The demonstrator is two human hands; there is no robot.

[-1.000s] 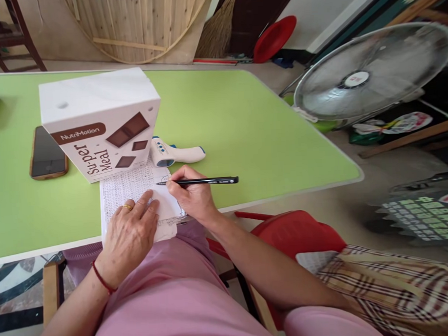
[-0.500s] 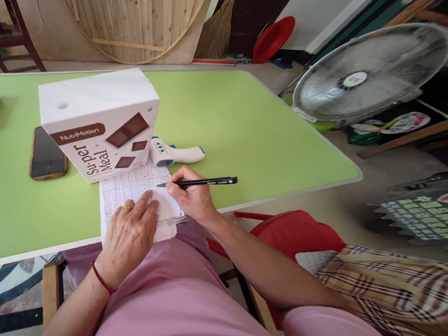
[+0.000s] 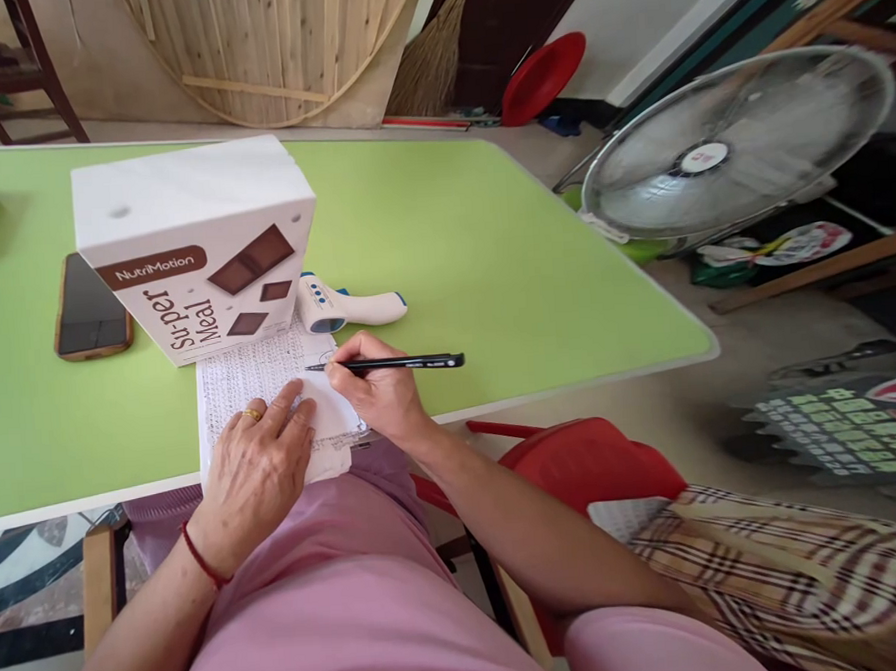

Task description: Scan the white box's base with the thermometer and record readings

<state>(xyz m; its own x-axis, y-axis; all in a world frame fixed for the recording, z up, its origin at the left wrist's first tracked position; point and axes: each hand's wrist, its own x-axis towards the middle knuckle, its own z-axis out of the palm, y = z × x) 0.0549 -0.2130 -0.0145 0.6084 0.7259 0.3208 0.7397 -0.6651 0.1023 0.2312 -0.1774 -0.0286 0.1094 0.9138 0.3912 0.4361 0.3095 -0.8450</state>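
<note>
We note bare forearms, no sleeves reaching the wrists. The left hand [image 3: 254, 473] wears a gold ring on one finger and a thin red cord bracelet at the wrist. The right hand [image 3: 380, 394] carries no jewellery that we can see. Below, we record a pink garment covering torso and lap.

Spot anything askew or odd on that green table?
Slightly: the white handwritten paper sheet overhangs the green table's near edge, pinned flat by the left hand. The right hand holds a black pen on it. Nothing spilled or damaged.
</note>
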